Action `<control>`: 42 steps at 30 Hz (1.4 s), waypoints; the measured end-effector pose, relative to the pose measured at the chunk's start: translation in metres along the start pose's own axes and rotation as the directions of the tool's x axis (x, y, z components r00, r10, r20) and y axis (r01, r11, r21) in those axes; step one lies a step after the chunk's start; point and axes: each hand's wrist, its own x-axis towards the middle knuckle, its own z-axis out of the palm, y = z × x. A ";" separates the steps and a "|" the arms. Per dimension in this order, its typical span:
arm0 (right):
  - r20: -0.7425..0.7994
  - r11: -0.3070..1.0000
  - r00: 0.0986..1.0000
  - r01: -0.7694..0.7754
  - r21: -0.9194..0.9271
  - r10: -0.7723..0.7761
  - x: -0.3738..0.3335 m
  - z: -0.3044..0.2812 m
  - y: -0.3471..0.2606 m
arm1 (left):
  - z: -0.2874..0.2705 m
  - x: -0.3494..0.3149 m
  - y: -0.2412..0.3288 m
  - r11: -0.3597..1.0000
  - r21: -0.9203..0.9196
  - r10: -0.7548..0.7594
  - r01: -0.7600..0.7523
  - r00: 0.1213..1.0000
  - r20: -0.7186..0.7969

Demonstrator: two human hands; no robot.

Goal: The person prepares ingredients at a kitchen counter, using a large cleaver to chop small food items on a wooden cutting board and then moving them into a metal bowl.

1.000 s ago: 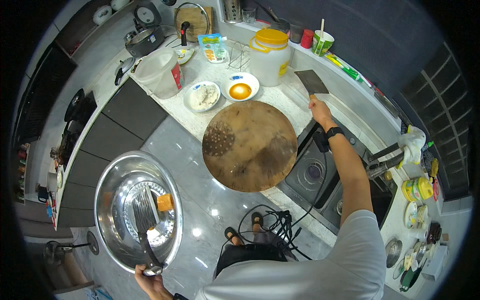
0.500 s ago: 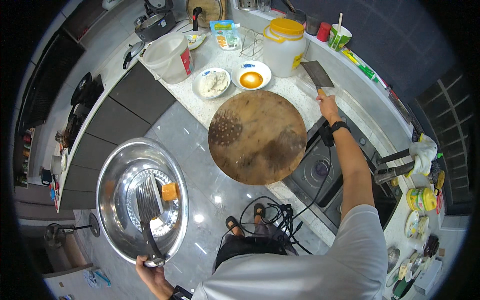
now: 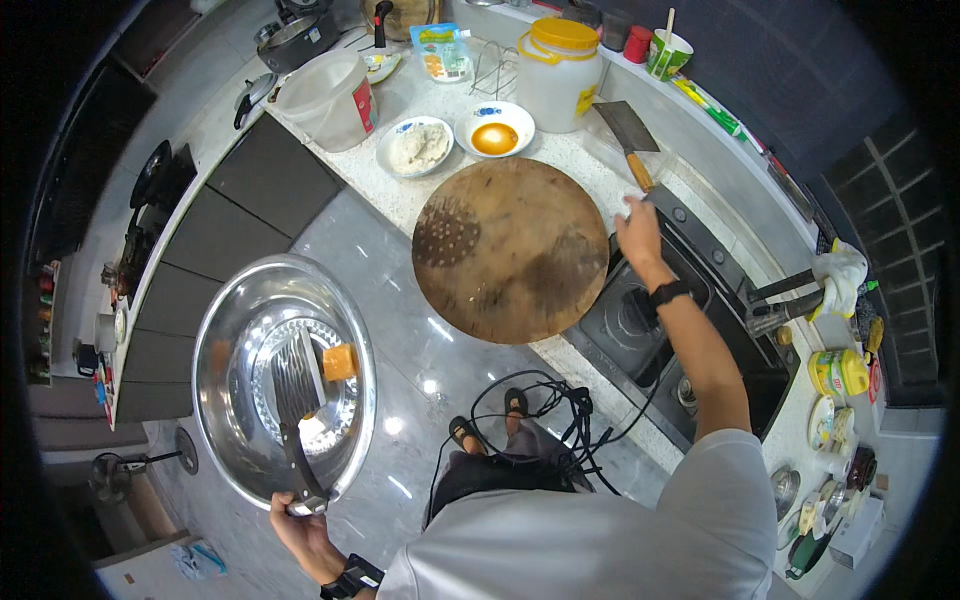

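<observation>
My left hand (image 3: 302,535) grips the rim of a large shiny metal basin (image 3: 212,385), held over the floor at the left. In the basin lie a black-handled kitchen tool (image 3: 296,375) with a broad, striped-looking metal blade and an orange-brown block (image 3: 340,362). The tool's handle leans on the rim beside my left fingers; whether they touch it I cannot tell. My right hand (image 3: 638,238) is open and empty near the hob's edge. Just beyond its fingertips rests a cleaver (image 3: 628,130) with a wooden handle. Left of that hand sits a round wooden chopping board (image 3: 515,250).
Behind the board stand a bowl of white paste (image 3: 418,148), a bowl of amber liquid (image 3: 495,138), a yellow-lidded tub (image 3: 558,85) and a whitish bucket (image 3: 325,100). The hob (image 3: 640,320) lies at the right. Black cables (image 3: 575,420) hang near my legs.
My right hand has let go of the cleaver and drawn back toward me, leaving it on the counter. My left hand still holds the basin, nearly unmoved. The view has shifted slightly.
</observation>
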 end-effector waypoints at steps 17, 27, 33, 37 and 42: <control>0.611 0.839 0.735 0.504 -0.203 -0.294 -0.030 0.054 -0.079 | -0.020 0.045 -0.007 0.996 0.089 -0.016 0.000 0.984 0.176; 0.275 0.925 0.884 0.369 0.086 -0.378 -0.052 -0.022 -0.152 | 0.023 0.061 -0.034 0.989 0.101 -0.133 0.111 0.960 0.245; 0.410 0.741 0.684 0.292 0.605 -0.604 -0.138 -0.091 -0.253 | 0.078 0.067 -0.076 0.970 0.198 -0.202 0.142 0.924 0.325; 0.549 0.761 0.536 0.357 0.541 -0.641 -0.167 -0.098 -0.287 | 0.103 0.060 -0.098 0.951 0.249 -0.271 0.186 0.887 0.373; 0.663 0.818 0.479 0.336 0.467 -0.575 -0.180 -0.093 -0.287 | 0.115 0.049 -0.117 0.952 0.240 -0.285 0.189 0.831 0.478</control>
